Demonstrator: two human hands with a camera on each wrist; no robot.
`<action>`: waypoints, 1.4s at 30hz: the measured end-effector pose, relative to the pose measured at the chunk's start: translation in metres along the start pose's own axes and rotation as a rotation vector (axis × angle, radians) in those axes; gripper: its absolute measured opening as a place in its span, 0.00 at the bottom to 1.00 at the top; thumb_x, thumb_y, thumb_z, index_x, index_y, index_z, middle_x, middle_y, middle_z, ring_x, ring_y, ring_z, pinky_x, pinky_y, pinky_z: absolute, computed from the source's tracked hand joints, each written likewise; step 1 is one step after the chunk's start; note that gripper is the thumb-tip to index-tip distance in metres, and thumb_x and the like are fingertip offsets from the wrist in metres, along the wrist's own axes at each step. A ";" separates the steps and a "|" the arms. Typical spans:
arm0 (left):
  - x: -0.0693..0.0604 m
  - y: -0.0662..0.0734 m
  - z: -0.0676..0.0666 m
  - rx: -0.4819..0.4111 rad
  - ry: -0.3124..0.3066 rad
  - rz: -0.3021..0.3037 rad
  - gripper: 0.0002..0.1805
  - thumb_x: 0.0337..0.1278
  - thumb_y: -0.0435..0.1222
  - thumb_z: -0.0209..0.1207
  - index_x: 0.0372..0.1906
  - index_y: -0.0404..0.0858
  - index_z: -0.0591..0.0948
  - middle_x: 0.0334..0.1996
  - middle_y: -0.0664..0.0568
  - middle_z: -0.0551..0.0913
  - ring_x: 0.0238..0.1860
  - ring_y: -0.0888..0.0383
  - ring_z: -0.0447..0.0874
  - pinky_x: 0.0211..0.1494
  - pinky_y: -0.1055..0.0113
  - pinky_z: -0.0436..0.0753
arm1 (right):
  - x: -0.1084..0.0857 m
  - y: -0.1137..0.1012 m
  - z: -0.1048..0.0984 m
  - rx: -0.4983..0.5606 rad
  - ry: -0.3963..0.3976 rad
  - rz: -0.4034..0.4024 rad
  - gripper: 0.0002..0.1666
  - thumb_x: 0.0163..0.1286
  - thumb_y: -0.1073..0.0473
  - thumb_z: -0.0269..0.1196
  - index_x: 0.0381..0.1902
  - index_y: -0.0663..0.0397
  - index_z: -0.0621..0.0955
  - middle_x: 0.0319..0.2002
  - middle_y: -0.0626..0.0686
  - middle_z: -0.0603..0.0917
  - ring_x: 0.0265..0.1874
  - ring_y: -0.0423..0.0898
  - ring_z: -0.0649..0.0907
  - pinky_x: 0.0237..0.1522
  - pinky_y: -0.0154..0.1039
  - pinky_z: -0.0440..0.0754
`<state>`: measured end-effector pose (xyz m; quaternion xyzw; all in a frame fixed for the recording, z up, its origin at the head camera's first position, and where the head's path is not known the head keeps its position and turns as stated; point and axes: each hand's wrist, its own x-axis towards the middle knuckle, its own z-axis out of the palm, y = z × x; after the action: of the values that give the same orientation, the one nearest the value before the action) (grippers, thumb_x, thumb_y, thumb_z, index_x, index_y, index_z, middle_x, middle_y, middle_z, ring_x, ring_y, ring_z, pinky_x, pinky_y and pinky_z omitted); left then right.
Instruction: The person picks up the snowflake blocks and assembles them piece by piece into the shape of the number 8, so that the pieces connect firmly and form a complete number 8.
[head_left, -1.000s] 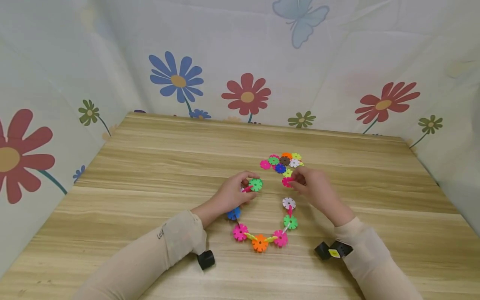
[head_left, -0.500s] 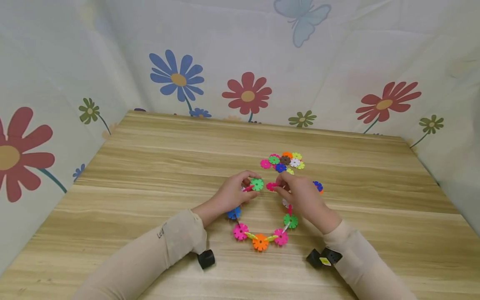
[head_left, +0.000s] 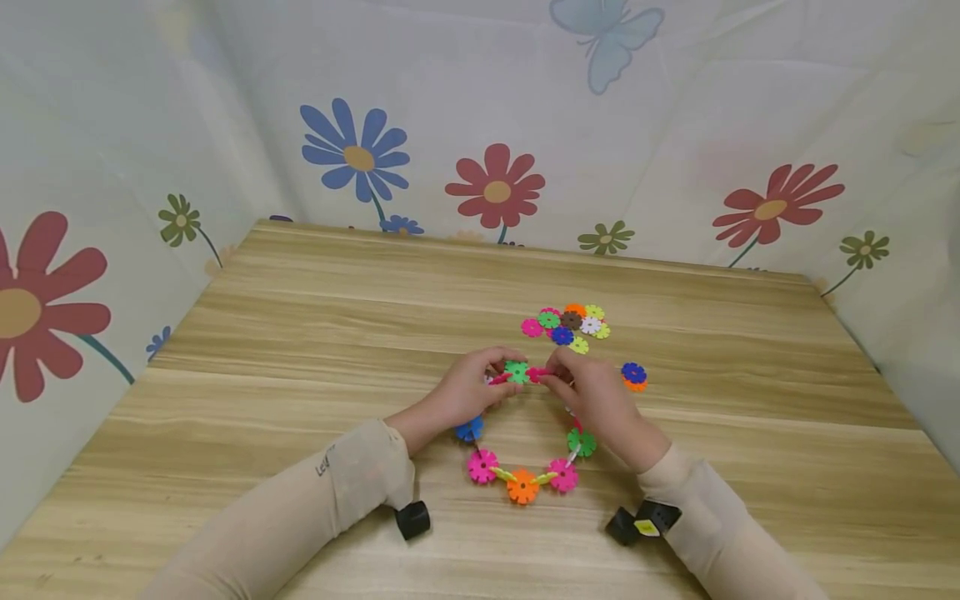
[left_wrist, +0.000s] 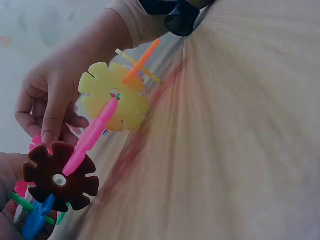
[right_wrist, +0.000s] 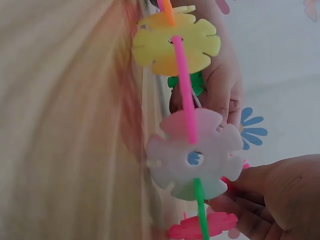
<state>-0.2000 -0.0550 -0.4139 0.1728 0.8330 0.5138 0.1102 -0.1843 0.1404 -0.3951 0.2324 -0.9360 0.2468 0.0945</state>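
Note:
In the head view a chain of linked notched discs curves toward the person, with an orange disc (head_left: pixel 522 487) at its near end. My left hand (head_left: pixel 467 385) pinches the chain's left end beside a green disc (head_left: pixel 517 372). My right hand (head_left: pixel 598 398) pinches a pink disc (head_left: pixel 536 375) edge-on against that green disc; whether their slots interlock cannot be told. The left wrist view has a brown disc (left_wrist: pixel 61 176) and a yellow disc (left_wrist: pixel 114 96) in front of the hands. A whitish disc (right_wrist: pixel 195 154) partly covers the fingers in the right wrist view.
Loose discs, among them a brown one (head_left: pixel 572 320), lie in a cluster beyond the hands. A blue disc (head_left: pixel 633 372) overlaps an orange one to the right of my right hand. Flowered cloth (head_left: pixel 660 125) stands behind the wooden table (head_left: pixel 360 292).
My right hand has moved left and slightly down from beside the cluster, bringing the pink disc to the green one. The blue and orange pair has come into view. My left hand has stayed nearly still.

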 end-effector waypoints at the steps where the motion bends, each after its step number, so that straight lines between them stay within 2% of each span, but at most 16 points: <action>1: 0.000 0.001 0.000 -0.005 0.002 -0.008 0.21 0.59 0.34 0.63 0.58 0.40 0.78 0.41 0.43 0.77 0.22 0.61 0.76 0.26 0.71 0.79 | 0.000 0.000 0.001 0.020 0.010 0.004 0.06 0.63 0.61 0.66 0.30 0.53 0.78 0.23 0.48 0.84 0.18 0.35 0.75 0.23 0.28 0.74; 5: -0.001 0.003 0.000 -0.022 0.014 -0.036 0.21 0.59 0.35 0.63 0.58 0.41 0.79 0.43 0.44 0.79 0.23 0.61 0.76 0.28 0.70 0.80 | 0.000 0.000 0.004 0.092 0.034 0.007 0.06 0.63 0.62 0.66 0.29 0.54 0.78 0.23 0.49 0.84 0.19 0.35 0.76 0.22 0.28 0.73; 9: -0.001 0.003 0.001 -0.009 0.024 -0.017 0.20 0.59 0.34 0.63 0.57 0.40 0.79 0.40 0.44 0.78 0.21 0.61 0.76 0.26 0.71 0.79 | 0.001 0.001 0.006 0.107 0.031 0.013 0.07 0.63 0.62 0.66 0.29 0.54 0.78 0.24 0.49 0.84 0.20 0.36 0.77 0.24 0.29 0.75; 13: 0.000 0.002 0.001 0.008 0.032 0.003 0.20 0.58 0.33 0.63 0.56 0.38 0.77 0.36 0.45 0.77 0.19 0.62 0.75 0.24 0.71 0.76 | 0.002 0.001 0.003 0.087 -0.012 0.036 0.06 0.64 0.59 0.66 0.33 0.54 0.79 0.30 0.50 0.86 0.27 0.40 0.82 0.30 0.32 0.81; 16: 0.000 0.001 0.000 0.008 0.052 -0.015 0.20 0.57 0.33 0.64 0.55 0.39 0.77 0.35 0.46 0.76 0.19 0.62 0.74 0.23 0.72 0.75 | 0.003 0.000 -0.004 0.048 -0.028 0.067 0.08 0.63 0.58 0.67 0.36 0.55 0.80 0.36 0.52 0.86 0.35 0.45 0.84 0.37 0.38 0.84; 19: 0.001 0.000 -0.002 0.001 0.075 -0.043 0.19 0.56 0.33 0.64 0.54 0.40 0.77 0.34 0.47 0.76 0.18 0.62 0.73 0.22 0.71 0.76 | 0.002 -0.001 -0.015 -0.038 -0.050 0.124 0.13 0.63 0.55 0.67 0.39 0.57 0.81 0.39 0.54 0.85 0.38 0.51 0.84 0.41 0.45 0.83; 21: 0.001 -0.001 -0.003 0.006 0.094 -0.047 0.19 0.56 0.33 0.64 0.53 0.39 0.77 0.33 0.47 0.77 0.18 0.61 0.73 0.22 0.71 0.76 | 0.001 0.000 -0.022 -0.108 -0.094 0.172 0.17 0.62 0.51 0.68 0.40 0.59 0.81 0.40 0.56 0.85 0.38 0.52 0.84 0.41 0.47 0.82; 24: 0.003 -0.004 -0.003 0.032 0.123 -0.037 0.21 0.55 0.33 0.65 0.55 0.40 0.77 0.32 0.49 0.76 0.21 0.62 0.73 0.24 0.72 0.75 | 0.000 0.001 -0.027 -0.182 -0.218 0.271 0.23 0.61 0.45 0.67 0.43 0.59 0.81 0.39 0.56 0.85 0.34 0.50 0.82 0.37 0.46 0.81; 27: 0.003 -0.007 -0.004 0.072 0.145 -0.007 0.23 0.56 0.33 0.64 0.58 0.42 0.76 0.31 0.50 0.75 0.25 0.61 0.71 0.28 0.71 0.73 | 0.001 0.001 -0.026 -0.200 -0.316 0.328 0.25 0.62 0.43 0.66 0.46 0.59 0.80 0.35 0.54 0.85 0.28 0.45 0.80 0.29 0.40 0.78; 29: 0.003 -0.007 -0.005 0.077 0.144 0.006 0.23 0.57 0.33 0.64 0.59 0.45 0.77 0.31 0.49 0.76 0.24 0.60 0.71 0.28 0.70 0.73 | 0.002 0.002 -0.021 -0.204 -0.343 0.338 0.25 0.63 0.44 0.65 0.47 0.58 0.80 0.32 0.52 0.85 0.24 0.43 0.78 0.24 0.36 0.75; 32: 0.003 -0.007 -0.005 0.077 0.141 0.013 0.20 0.59 0.37 0.63 0.57 0.46 0.79 0.37 0.49 0.81 0.24 0.60 0.73 0.30 0.70 0.74 | 0.002 0.003 -0.015 -0.198 -0.328 0.321 0.22 0.63 0.47 0.66 0.47 0.58 0.80 0.30 0.51 0.83 0.22 0.42 0.76 0.22 0.34 0.72; 35: 0.003 -0.008 -0.005 0.038 0.127 0.003 0.16 0.61 0.39 0.62 0.54 0.44 0.81 0.43 0.49 0.83 0.23 0.61 0.75 0.30 0.69 0.77 | 0.003 0.004 -0.011 -0.191 -0.281 0.298 0.20 0.62 0.49 0.67 0.46 0.57 0.80 0.32 0.51 0.84 0.24 0.42 0.78 0.23 0.34 0.73; 40: 0.003 -0.006 -0.006 0.028 0.121 0.017 0.12 0.63 0.37 0.60 0.50 0.43 0.83 0.38 0.47 0.85 0.21 0.60 0.79 0.26 0.69 0.78 | 0.004 0.004 -0.010 -0.167 -0.204 0.243 0.19 0.62 0.51 0.67 0.45 0.56 0.81 0.33 0.52 0.86 0.30 0.44 0.83 0.28 0.36 0.79; 42: 0.003 -0.006 -0.006 0.051 0.125 0.028 0.11 0.62 0.37 0.60 0.49 0.44 0.84 0.40 0.48 0.85 0.21 0.61 0.80 0.27 0.70 0.77 | 0.004 0.004 -0.009 -0.157 -0.184 0.217 0.19 0.62 0.52 0.68 0.46 0.56 0.81 0.34 0.53 0.86 0.31 0.45 0.84 0.30 0.37 0.80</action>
<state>-0.2060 -0.0613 -0.4166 0.1548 0.8486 0.5037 0.0466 -0.1890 0.1464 -0.3876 0.1433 -0.9768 0.1593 -0.0011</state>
